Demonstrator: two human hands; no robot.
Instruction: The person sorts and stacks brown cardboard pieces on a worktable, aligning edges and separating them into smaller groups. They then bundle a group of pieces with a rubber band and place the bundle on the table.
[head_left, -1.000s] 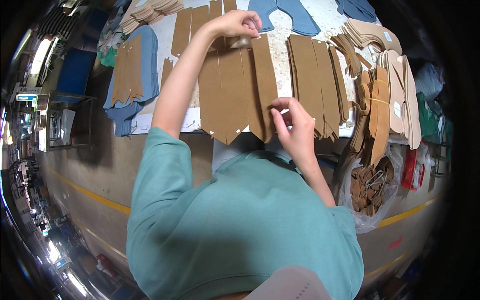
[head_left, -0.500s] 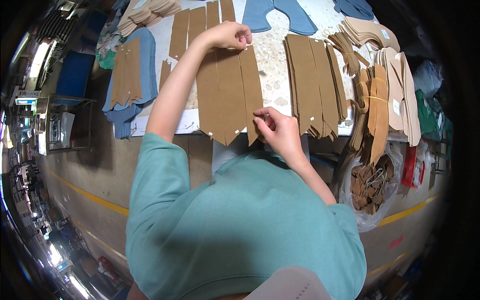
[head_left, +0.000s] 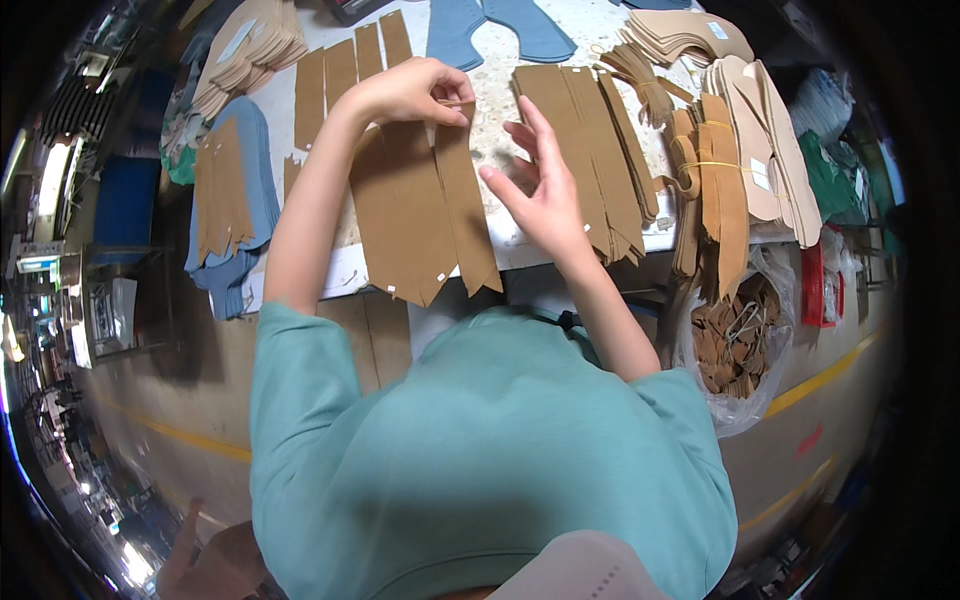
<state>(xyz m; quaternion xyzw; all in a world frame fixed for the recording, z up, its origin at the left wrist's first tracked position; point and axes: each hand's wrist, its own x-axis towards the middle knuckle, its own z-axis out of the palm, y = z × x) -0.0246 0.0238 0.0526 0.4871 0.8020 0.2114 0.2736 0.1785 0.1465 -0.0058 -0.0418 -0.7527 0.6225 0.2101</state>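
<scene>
While left hand (head_left: 415, 92) pinches brown strip (head_left: 467, 210), right hand (head_left: 547, 195) free, spread; white label (head_left: 760, 173) on beige stack (head_left: 752, 130) unreadable.

I see the table (head_left: 492, 82) bright and clear, while the floor (head_left: 755, 480) falls dimmer. Lamps (head_left: 136, 565) glare white along the left edge, where the background smears and stretches. A soft dark shadow crosses the shirt (head_left: 490, 430). Black vignetting rings my bowed fisheye view.

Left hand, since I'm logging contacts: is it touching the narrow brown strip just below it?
Touching: the head view shows the left hand pinching the narrow brown strip at its top end.
</scene>
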